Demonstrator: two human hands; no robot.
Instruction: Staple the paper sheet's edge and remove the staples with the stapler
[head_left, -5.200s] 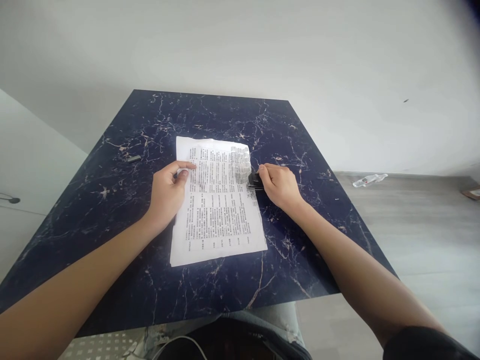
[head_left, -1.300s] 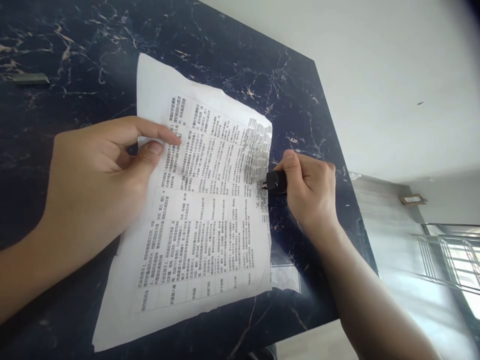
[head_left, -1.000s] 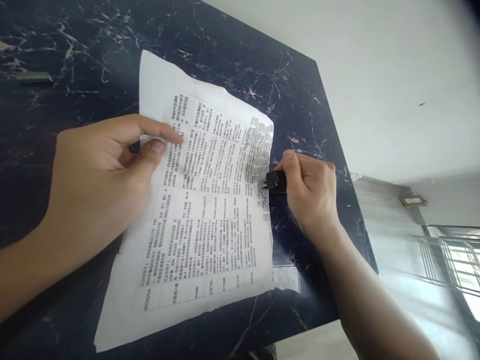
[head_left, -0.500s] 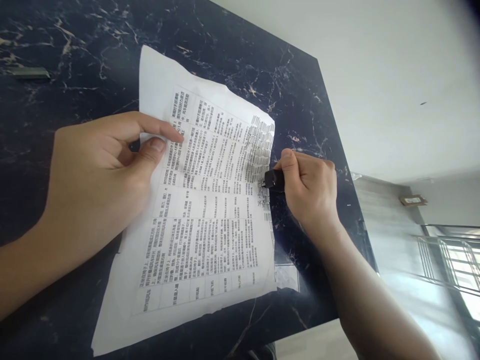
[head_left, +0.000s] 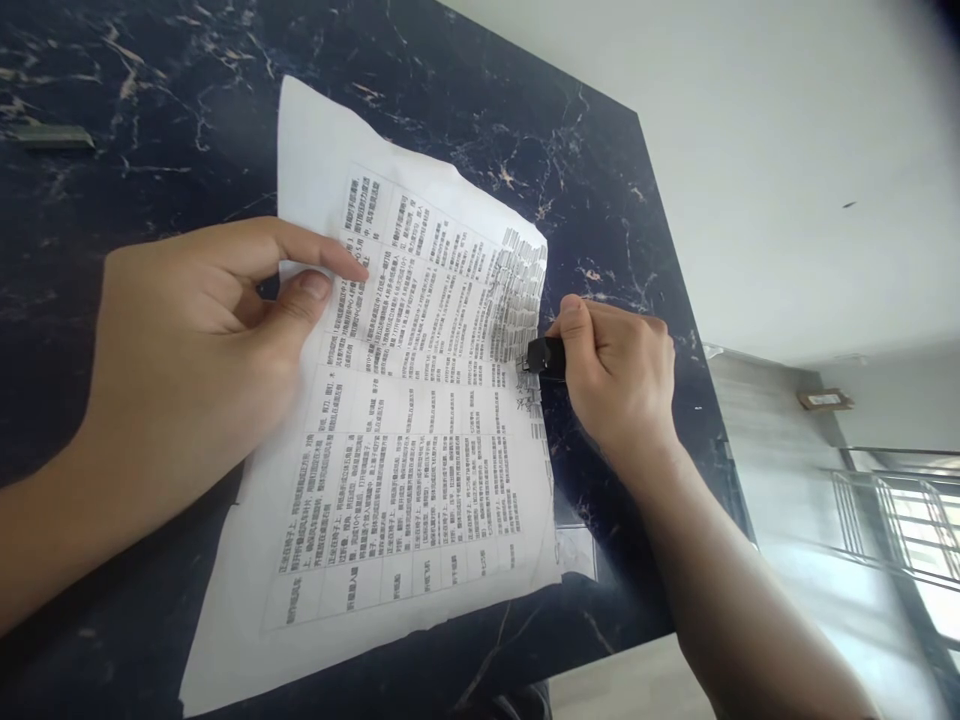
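Observation:
A sheet of paper (head_left: 450, 410) with a printed table is held raised over the dark table, its print turned sideways. My left hand (head_left: 210, 340) pinches its left edge, thumb and index finger on the printed side. My right hand (head_left: 619, 375) is closed around a black stapler (head_left: 547, 358), whose nose sits at the sheet's right edge; most of its body is hidden in the fist. Dense rows of metal staples (head_left: 519, 300) cover that edge above the stapler, with some more just below it.
The dark marbled table (head_left: 480, 60) spreads under the sheet, its right edge beyond my right hand. A small green block (head_left: 52, 136) lies at the far left. Beyond the table are a pale floor, a brown box (head_left: 825, 400) and metal rails (head_left: 892, 510).
The lower right corner of the sheet has shifted slightly outward. The stapler stays at almost the same spot on the edge, and both hands have barely moved.

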